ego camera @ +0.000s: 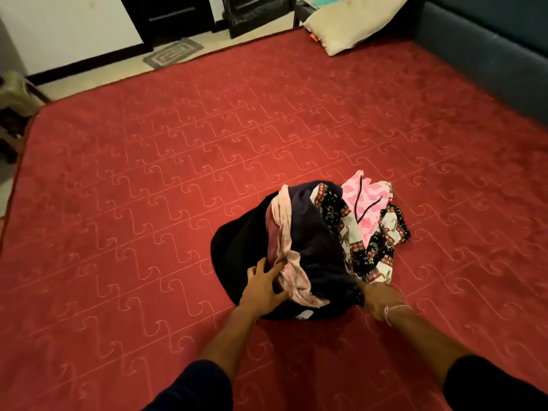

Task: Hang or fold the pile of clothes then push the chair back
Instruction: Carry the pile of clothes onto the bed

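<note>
A pile of clothes [314,241] lies on the red mattress [148,203], right of centre. It holds a dark garment, a pale pink cloth [284,238], a black and white patterned piece [373,250] and a pink patterned piece [364,203]. My left hand [264,287] rests on the pile's near left side, fingers spread over the dark fabric and touching the pale pink cloth. My right hand [378,299] grips the dark fabric at the pile's near right edge; its fingers are partly hidden. A greenish plastic chair [14,96] stands at the far left edge.
A cream pillow [353,25] lies at the mattress's far right corner against a blue headboard [489,54]. Dark wooden furniture [178,16] and a small grey mat [173,53] sit on the tiled floor beyond the mattress.
</note>
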`<state>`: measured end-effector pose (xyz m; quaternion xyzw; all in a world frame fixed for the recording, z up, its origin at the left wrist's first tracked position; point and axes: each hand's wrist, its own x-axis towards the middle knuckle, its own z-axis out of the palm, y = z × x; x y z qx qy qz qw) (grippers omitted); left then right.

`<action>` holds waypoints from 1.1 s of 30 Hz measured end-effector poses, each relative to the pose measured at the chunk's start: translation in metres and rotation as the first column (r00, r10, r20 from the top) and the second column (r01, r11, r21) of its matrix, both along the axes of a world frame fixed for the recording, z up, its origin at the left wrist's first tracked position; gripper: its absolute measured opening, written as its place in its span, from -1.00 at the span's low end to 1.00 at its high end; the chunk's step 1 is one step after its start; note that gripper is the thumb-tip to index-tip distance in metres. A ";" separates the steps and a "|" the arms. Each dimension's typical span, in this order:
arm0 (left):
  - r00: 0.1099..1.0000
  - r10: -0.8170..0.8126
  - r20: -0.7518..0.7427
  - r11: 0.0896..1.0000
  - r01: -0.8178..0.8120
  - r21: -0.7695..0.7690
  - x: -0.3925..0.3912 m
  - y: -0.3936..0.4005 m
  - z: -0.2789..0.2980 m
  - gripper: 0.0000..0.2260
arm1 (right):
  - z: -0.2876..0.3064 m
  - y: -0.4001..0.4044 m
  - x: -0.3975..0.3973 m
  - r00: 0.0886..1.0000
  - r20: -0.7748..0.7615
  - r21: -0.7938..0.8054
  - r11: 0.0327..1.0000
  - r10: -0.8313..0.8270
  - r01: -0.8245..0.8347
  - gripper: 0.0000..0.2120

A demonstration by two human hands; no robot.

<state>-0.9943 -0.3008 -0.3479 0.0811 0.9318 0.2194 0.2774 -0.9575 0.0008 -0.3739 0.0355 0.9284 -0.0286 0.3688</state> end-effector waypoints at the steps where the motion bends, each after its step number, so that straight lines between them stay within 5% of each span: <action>1: 1.000 -0.008 -0.001 1.000 0.008 0.008 0.003 -0.003 0.000 -0.27 | 0.002 0.000 0.001 1.000 -0.027 -0.017 1.000 0.006 -0.006 -0.44; 8: 0.993 -0.086 -0.080 0.996 0.082 -0.043 0.010 -0.017 0.041 -0.26 | 0.067 -0.048 -0.016 0.933 -0.349 -0.116 0.992 -0.086 0.048 -0.50; 16: 0.976 -0.061 -0.208 0.992 0.036 -0.123 0.053 -0.088 0.123 -0.18 | 0.169 -0.161 -0.006 0.858 -0.468 -0.130 0.943 0.213 -0.305 -0.55; 26: 0.923 0.034 -0.383 0.969 -0.123 -0.212 0.151 -0.252 0.225 -0.14 | 0.267 -0.352 0.065 0.711 -0.589 -0.063 0.854 0.385 -0.516 -0.49; 33: 0.903 0.163 -0.398 0.929 -0.277 -0.247 0.250 -0.380 0.244 -0.15 | 0.287 -0.501 0.138 0.638 -0.566 -0.053 0.749 0.522 -0.661 -0.47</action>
